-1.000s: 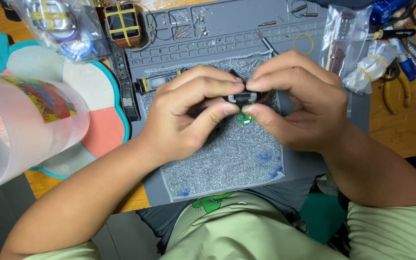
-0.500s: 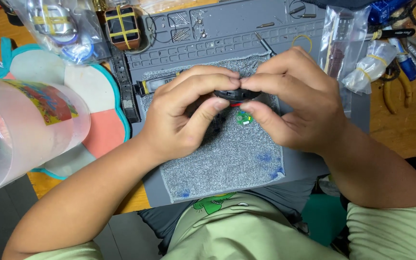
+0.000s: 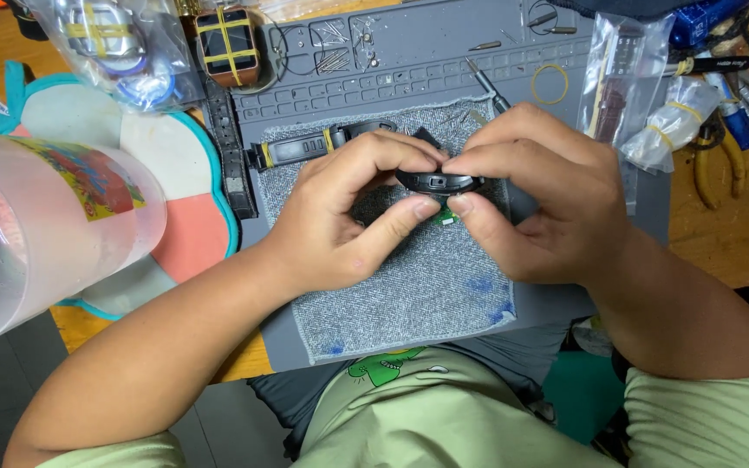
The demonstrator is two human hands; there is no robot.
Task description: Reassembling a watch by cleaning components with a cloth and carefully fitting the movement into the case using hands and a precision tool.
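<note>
While pinched between fingers (image 3: 409,208): black rounded watch case (image 3: 438,181).

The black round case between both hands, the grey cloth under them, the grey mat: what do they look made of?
Black round case: likely matte plastic, dull with moulded edges. Grey cloth: woven textile, nubby with frayed edges and blue stains. Grey mat: probably silicone or rubber, matte, with moulded compartments.

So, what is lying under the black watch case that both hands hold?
Under the black watch case a small green part shows, on the grey cloth. The left hand and right hand cover everything else there.
</note>
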